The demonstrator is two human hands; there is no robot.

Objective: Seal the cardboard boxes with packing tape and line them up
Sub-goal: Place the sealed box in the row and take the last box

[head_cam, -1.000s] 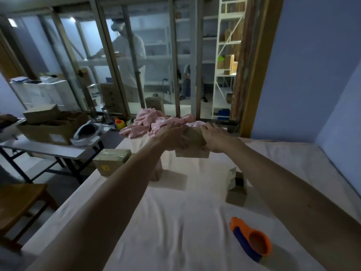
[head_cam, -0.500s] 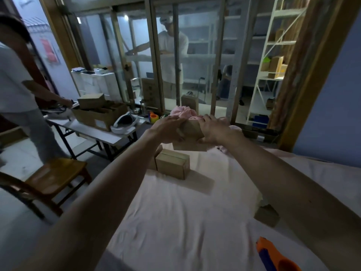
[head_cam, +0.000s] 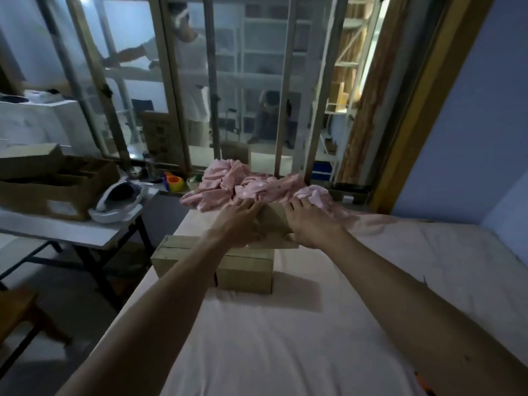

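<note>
At the centre of the frame, the left hand (head_cam: pixel 240 222) and the right hand (head_cam: pixel 310 224) clasp a small cardboard box (head_cam: pixel 274 221) between them. Each hand's fingers lie spread over the box top and its thumb is tucked against the near side. The right fingertips (head_cam: pixel 300 199) touch a crumpled pink cloth (head_cam: pixel 245 182) heaped just behind. The box sits on top of two lower boxes (head_cam: pixel 245 270), which stand side by side below it (the left forearm hides part of their join, so the count of two is likely rather than certain). That makes three small boxes on the surface, one of them in the hands.

They rest on a bed (head_cam: pixel 285 352) under a pale pink sheet, which fills the lower half of the frame. Beyond its far edge, a glass partition (head_cam: pixel 168 81) with metal frames crosses the upper frame. Through it show white shelves, one standing person (head_cam: pixel 191 67) in a light top and a second, dim figure. A blue wall (head_cam: pixel 471 124) closes the right side.

At middle left stands a side table (head_cam: pixel 71 232) with one large open carton (head_cam: pixel 57 190). The carton's pale label is too blurred to read, and no other writing can be made out. A wooden chair (head_cam: pixel 14 307) shows at lower left.
</note>
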